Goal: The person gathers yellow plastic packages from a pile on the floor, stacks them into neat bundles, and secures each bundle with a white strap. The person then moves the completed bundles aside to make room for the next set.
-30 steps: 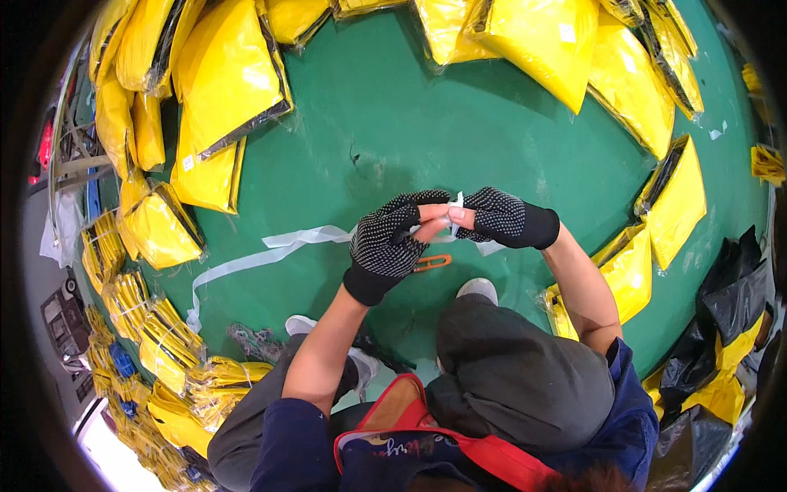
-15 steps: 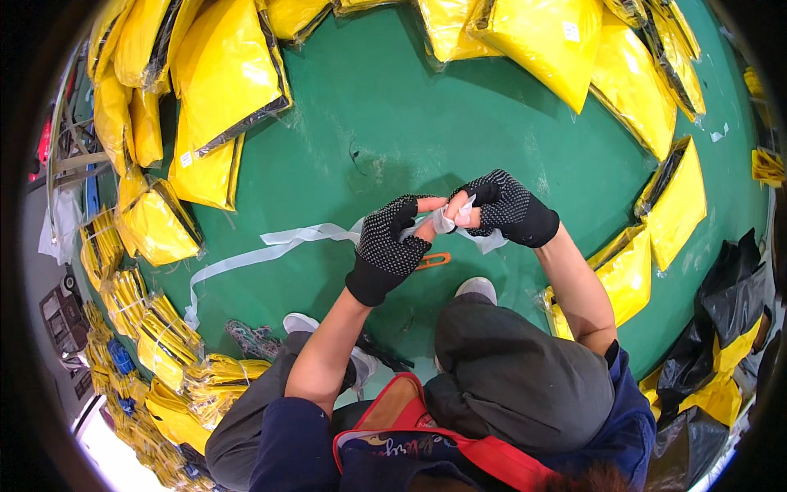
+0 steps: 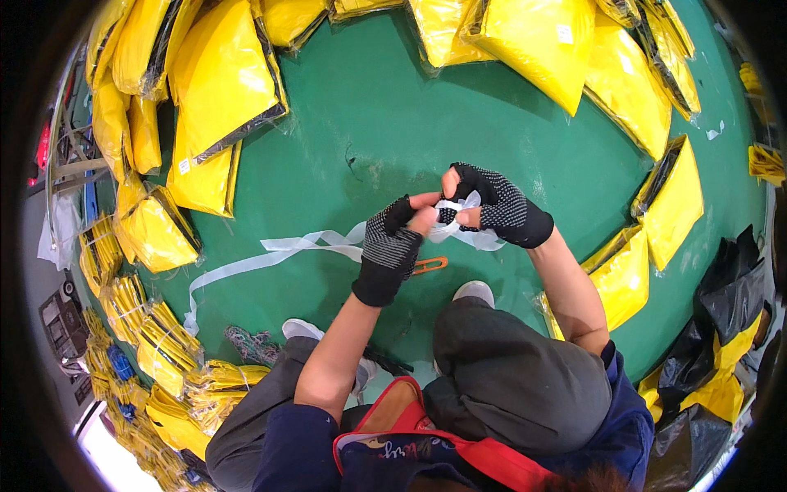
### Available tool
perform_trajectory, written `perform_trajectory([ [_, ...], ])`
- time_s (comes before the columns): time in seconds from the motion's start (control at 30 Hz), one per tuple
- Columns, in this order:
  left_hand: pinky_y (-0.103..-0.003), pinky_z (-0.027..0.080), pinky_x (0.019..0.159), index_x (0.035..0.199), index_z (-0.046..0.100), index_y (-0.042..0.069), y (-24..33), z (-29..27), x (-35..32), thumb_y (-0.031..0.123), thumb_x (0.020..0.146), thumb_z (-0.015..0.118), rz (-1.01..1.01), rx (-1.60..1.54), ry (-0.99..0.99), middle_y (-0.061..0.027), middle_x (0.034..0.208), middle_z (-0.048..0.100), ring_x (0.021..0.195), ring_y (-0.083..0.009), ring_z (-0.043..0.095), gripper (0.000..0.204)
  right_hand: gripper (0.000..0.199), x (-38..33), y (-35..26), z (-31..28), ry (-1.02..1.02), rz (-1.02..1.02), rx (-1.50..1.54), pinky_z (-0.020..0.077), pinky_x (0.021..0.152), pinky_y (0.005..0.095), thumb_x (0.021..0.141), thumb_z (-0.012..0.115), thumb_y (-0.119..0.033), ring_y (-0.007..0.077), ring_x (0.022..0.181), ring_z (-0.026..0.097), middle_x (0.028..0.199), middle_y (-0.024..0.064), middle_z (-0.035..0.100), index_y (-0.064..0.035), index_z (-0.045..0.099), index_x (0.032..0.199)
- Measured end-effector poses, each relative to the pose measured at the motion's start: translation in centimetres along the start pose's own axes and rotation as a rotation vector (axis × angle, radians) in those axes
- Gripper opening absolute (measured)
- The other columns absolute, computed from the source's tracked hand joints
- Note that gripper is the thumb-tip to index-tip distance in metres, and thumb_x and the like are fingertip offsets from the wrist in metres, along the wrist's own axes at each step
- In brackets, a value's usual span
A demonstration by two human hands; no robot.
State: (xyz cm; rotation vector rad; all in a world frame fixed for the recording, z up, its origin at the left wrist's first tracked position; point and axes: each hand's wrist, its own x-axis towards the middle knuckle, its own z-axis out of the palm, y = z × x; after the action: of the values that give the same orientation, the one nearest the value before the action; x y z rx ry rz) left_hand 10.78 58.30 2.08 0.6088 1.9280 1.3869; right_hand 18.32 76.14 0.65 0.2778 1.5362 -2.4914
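Observation:
My left hand (image 3: 396, 248) and my right hand (image 3: 500, 207) meet above the green floor, both in black fingerless gloves with white dots. Between them is a translucent white plastic strip (image 3: 447, 230), bunched into a loop around a gloved finger. My left thumb and forefinger pinch the near side of this loop, while my right fingers close on its other side. One end of the strip trails left from my left hand, twisting and lying along the floor. An orange tool with a slotted loop handle (image 3: 431, 265) shows beside my left hand; the rest of it is hidden.
Yellow plastic-wrapped packages (image 3: 229, 78) with dark edges ring the floor (image 3: 328, 164) at left, back and right. Strapped yellow bundles (image 3: 164, 344) stack at the near left. A grey tangle of cord (image 3: 252, 344) lies by my shoe. Black and yellow sheeting (image 3: 705, 328) heaps at right.
The bunched strip has opened into a visible loop around a finger. My right fingers have spread over its top, and my left hand has turned more upright.

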Motion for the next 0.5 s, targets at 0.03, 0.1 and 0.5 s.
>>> perform_trajectory([
  [0.03,-0.028,0.046,0.062,0.102,0.062,0.001,0.6,0.7,-0.4,0.012,0.084,0.056,-0.189,-0.267,0.061,-0.0084,0.082,0.063,0.068,-0.0147,0.059,0.021,0.024,0.0,-0.1,0.1,0.010,-0.016,-0.053,0.0392,0.063,0.0190,0.073,0.065,-0.011,0.0046,0.075,0.046,0.083,-0.0018,0.052,-0.0061,0.052,0.093],
  [0.1,-0.028,0.046,0.061,0.090,0.065,0.001,0.0,0.9,-0.5,0.012,0.083,0.058,-0.041,-0.029,0.163,-0.0105,0.072,0.062,0.063,-0.0183,0.060,0.015,0.028,0.0,-0.7,0.5,0.029,-0.026,-0.161,0.0397,0.069,0.0206,0.072,0.066,-0.016,0.0072,0.078,0.048,0.086,-0.0012,0.052,-0.0056,0.051,0.094],
  [0.5,-0.028,0.045,0.057,0.086,0.060,0.003,0.1,1.6,-1.5,0.014,0.080,0.062,0.236,0.190,0.288,-0.0080,0.075,0.060,0.063,-0.0178,0.057,0.012,0.019,-0.3,0.7,3.8,0.535,-0.533,-1.002,0.0488,0.060,0.0295,0.072,0.068,-0.011,0.0246,0.066,0.062,0.077,0.0100,0.063,-0.0075,0.064,0.091],
])
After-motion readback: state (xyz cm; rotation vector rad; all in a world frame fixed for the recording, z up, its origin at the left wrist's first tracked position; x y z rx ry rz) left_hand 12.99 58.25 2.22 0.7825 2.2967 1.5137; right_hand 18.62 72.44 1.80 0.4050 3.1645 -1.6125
